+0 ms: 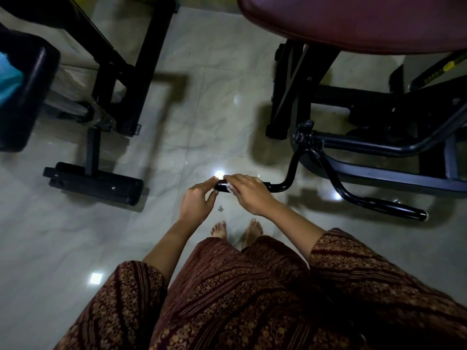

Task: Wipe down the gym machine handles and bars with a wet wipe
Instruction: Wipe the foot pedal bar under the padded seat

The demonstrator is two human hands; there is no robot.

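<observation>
On the handle (pixel 222 186), wet wipe (pixel 229 189) mostly hidden under right hand (pixel 249 194)

Black handle grip (pixel 222 185) lies level, its free end at the left hand (pixel 198 201); white wet wipe (pixel 229 189) pressed on it under the right hand (pixel 249 194); its bar (pixel 290 171) bends up beyond.

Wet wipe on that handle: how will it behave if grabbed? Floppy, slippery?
Probably floppy: the wet wipe bunches under the right hand and drapes round the handle. Likely light: the fingers nearly hide it. Possibly slick against that glossy black tube.
</observation>
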